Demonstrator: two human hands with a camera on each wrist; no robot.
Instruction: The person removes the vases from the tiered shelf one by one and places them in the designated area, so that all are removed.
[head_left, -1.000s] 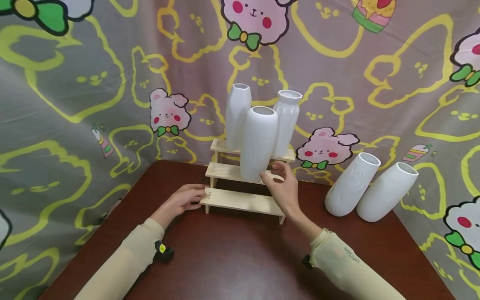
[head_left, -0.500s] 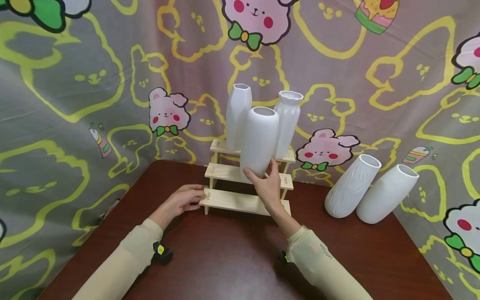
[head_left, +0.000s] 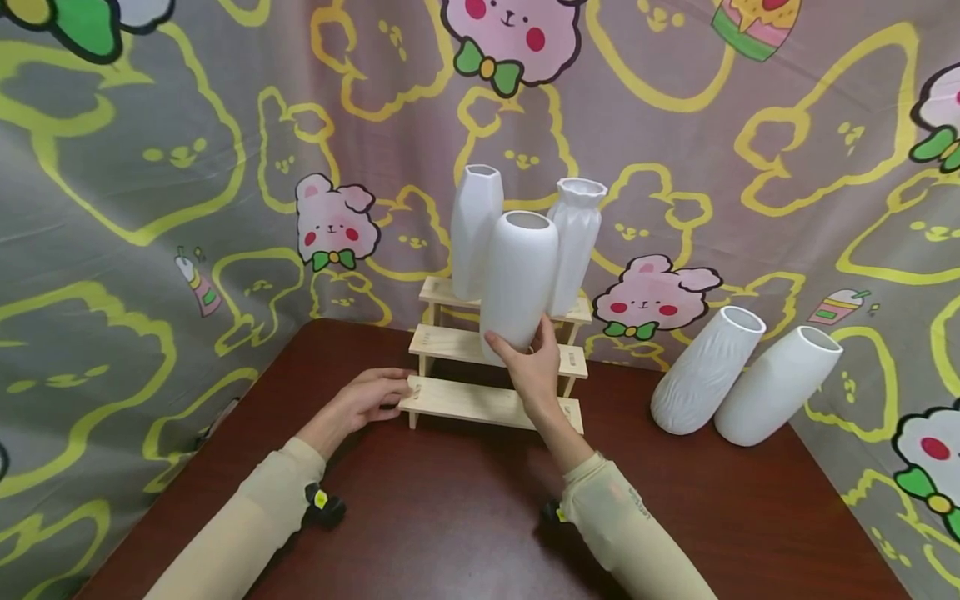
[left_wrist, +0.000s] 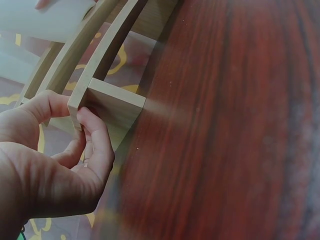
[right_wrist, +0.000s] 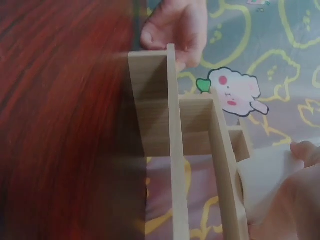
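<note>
A three-step wooden display stand (head_left: pixel 457 400) is on the table. My left hand (head_left: pixel 369 397) pinches the left end of its lowest step; in the left wrist view, the thumb lies above the board and the fingers curl beneath. On the middle step is a smooth white vase (head_left: pixel 520 279), upright, its lower part gripped by my right hand (head_left: pixel 534 371), thumb in front and fingers around the right side. Behind it, a faceted white vase (head_left: pixel 474 242) and a white vase with a ruffled rim (head_left: pixel 577 242) occupy the top step, partly hidden by the front vase.
To the right, a textured white vase (head_left: pixel 705 375) and a plain white vase (head_left: pixel 776 387) are side by side on the dark red-brown table (head_left: pixel 450 517). A patterned cloth (head_left: pixel 420 108) hangs behind and at both sides.
My right hand has moved left from beside the smooth vase's base and now grips its lower part. The left hand keeps its place on the stand.
</note>
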